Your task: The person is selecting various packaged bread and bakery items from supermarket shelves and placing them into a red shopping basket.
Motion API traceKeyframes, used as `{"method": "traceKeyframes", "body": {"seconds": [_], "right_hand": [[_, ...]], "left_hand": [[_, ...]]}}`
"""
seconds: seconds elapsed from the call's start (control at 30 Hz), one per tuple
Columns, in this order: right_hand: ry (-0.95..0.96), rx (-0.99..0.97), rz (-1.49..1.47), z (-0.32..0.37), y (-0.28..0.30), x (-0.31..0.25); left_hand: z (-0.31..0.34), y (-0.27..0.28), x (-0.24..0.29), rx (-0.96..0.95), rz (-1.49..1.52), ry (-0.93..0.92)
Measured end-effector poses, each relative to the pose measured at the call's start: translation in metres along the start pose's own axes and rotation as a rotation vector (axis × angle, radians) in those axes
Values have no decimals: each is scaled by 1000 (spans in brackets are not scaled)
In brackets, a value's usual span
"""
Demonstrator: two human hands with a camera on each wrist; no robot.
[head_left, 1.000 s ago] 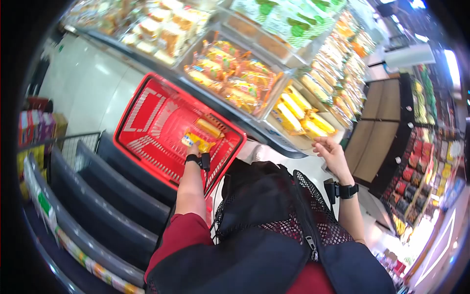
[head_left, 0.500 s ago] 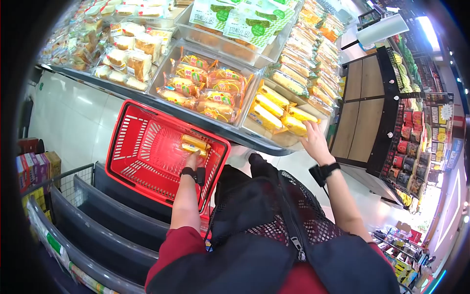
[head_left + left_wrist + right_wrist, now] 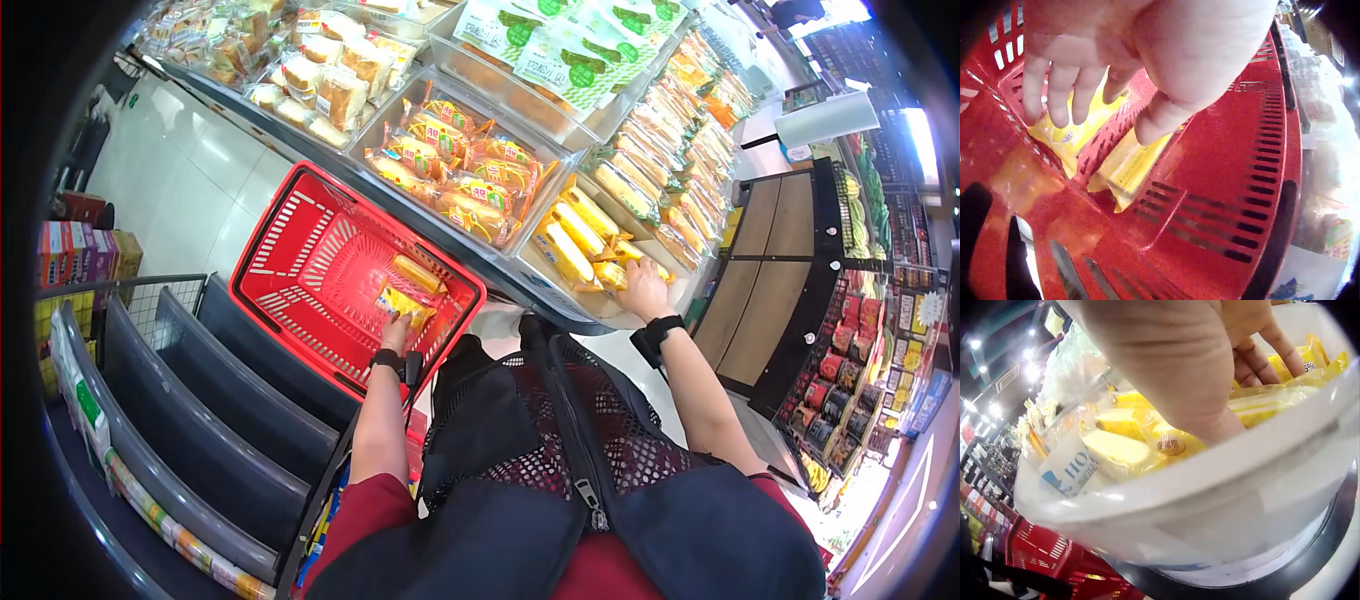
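My left hand is inside the red basket, its relaxed fingers resting on a yellow packet. In the left wrist view those fingers lie over one packet, and the thumb touches a second yellow packet beside it. My right hand reaches into the bin of yellow-wrapped cakes at the display's corner. The right wrist view has the right hand over the bin's white rim, spread fingers touching packets; the thumb tip is hidden.
Bins of orange-wrapped buns and sliced bread stand left of the yellow cakes; long wrapped breads lie behind. Dark empty shelving flanks the basket. A wood-panelled stand is at the right.
My right hand has moved from above the bin's edge down onto the yellow packets. My left hand stays at the packets in the basket. The head view has shifted.
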State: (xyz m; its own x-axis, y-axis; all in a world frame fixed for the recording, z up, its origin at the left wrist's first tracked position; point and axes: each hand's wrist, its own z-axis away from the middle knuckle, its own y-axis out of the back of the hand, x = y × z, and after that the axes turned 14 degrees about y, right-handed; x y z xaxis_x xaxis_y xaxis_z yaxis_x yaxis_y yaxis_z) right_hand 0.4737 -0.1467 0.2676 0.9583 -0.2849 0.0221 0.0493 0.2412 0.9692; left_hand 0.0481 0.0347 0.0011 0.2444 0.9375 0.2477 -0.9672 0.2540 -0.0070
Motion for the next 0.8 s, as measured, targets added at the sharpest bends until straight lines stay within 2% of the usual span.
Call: {"method": "traceKeyframes", "body": {"seconds": [0.03,0.1,0.17,0.23,0.37,0.43,0.5,0.53,0.6,0.63,0.7,0.8], "right_hand": [[7,-2,-3,3,6,0],[-21,92,-60,13,18,3],[-20,141,-87,26,44,1],[13,350,-209,35,83,-10],[69,337,-457,36,132,-39],[54,149,-888,28,147,-71],[149,0,-977,12,162,-110],[276,20,-987,4,149,-126],[585,100,-953,-10,122,-151],[603,48,-1019,-14,128,-161],[557,59,-966,-19,122,-159],[370,212,-839,-17,115,-129]], "left_hand": [[5,-1,1,6,4,2],[22,-2,5,-86,176,-117],[81,-20,20,-31,149,-141],[130,-37,35,-112,147,-306],[223,-76,66,-358,-88,-578],[266,-96,78,-653,-164,-648],[295,-107,82,-894,-166,-640],[294,-112,77,-996,-74,-584],[272,-106,65,-952,-19,-549],[260,-101,59,-910,33,-512],[236,-81,50,-876,99,-496],[183,-34,36,-659,416,-296]]}}
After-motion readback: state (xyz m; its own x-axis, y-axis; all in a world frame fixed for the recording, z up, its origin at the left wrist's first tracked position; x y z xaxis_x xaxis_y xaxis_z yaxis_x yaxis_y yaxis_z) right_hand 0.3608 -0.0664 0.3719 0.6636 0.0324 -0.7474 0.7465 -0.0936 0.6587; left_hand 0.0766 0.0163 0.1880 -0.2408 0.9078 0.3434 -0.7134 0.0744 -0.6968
